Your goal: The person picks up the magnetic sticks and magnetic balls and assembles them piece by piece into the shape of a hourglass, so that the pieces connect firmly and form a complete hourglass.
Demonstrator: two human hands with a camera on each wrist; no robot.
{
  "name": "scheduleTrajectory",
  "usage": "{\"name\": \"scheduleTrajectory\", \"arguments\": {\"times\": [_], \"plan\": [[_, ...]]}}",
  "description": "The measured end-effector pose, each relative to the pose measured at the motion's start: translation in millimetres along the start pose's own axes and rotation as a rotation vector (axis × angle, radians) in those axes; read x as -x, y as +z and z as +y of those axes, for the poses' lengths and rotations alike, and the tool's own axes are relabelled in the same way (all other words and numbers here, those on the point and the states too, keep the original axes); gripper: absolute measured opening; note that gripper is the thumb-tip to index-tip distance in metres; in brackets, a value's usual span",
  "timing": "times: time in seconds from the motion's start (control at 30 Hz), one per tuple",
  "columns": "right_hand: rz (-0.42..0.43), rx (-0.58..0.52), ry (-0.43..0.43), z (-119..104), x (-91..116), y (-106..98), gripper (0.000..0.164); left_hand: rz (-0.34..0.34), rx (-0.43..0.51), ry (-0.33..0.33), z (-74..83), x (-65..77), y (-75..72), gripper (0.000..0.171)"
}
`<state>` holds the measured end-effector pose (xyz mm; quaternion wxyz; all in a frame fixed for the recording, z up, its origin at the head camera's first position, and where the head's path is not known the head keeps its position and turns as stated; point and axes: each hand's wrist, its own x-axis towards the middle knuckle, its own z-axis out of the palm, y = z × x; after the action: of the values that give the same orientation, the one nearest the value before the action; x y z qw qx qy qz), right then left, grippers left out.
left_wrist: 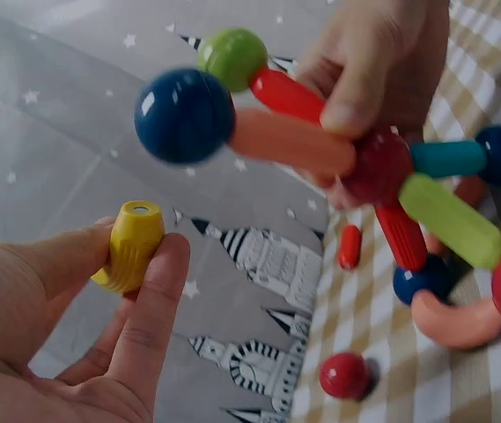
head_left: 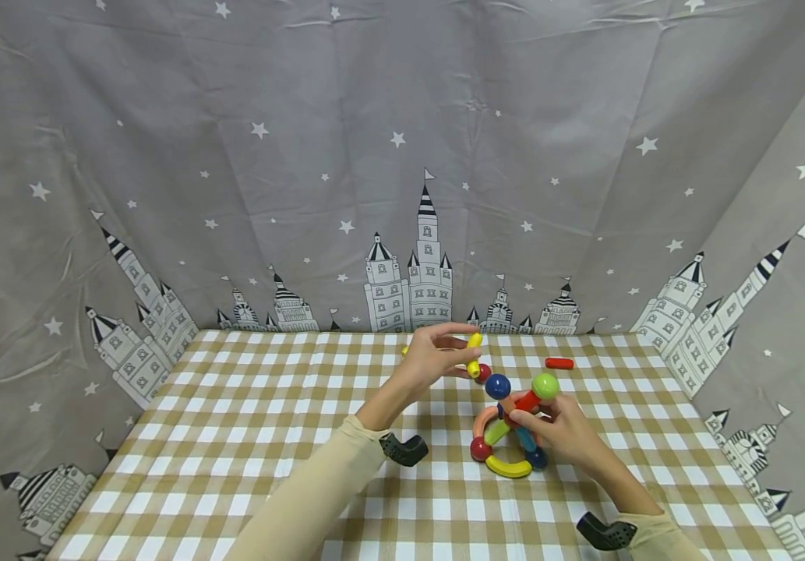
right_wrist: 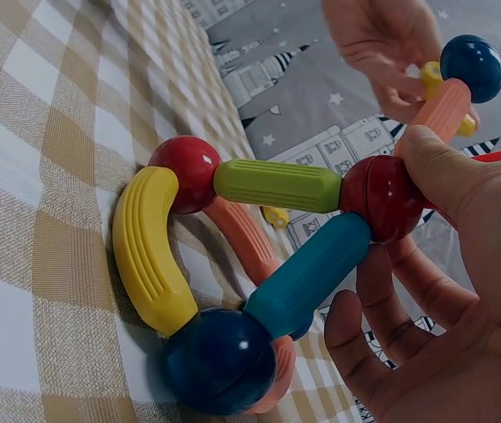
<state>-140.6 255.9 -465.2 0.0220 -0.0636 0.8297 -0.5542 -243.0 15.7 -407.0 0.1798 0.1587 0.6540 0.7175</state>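
My left hand (head_left: 432, 360) pinches a yellow toy rod (left_wrist: 133, 247) between thumb and fingers, raised above the table's far side. To its right stands a building-toy frame of coloured rods and balls. My right hand (head_left: 569, 433) grips this frame near its upper red ball (right_wrist: 382, 198), thumb against the orange rod (right_wrist: 444, 107). That rod angles up to a blue ball (head_left: 497, 386); a red rod (head_left: 527, 401) leads to a green ball (head_left: 545, 386). Lower down, a green rod (right_wrist: 278, 185) and a teal rod (right_wrist: 307, 275) reach a base with a curved yellow rod (head_left: 509, 467).
A loose red ball (left_wrist: 345, 375) lies on the checked cloth (head_left: 234, 436) behind the frame. Farther right is a loose red rod (head_left: 559, 363). A yellow piece (head_left: 405, 351) shows partly behind my left hand. A grey printed curtain (head_left: 304, 195) borders the table's back.
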Motion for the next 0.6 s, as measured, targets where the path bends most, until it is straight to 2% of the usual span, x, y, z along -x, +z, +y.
{"name": "scheduleTrajectory", "arguments": {"times": [0.27,0.6], "plan": [[-0.001,0.019,-0.007,2,-1,0,0.039,0.011,-0.009,-0.032,6.7,-1.6,12.7,0.035],[-0.003,0.017,0.020,4,-2,0,0.040,0.006,-0.043,-0.045,2.9,-5.5,16.6,0.037]]}}
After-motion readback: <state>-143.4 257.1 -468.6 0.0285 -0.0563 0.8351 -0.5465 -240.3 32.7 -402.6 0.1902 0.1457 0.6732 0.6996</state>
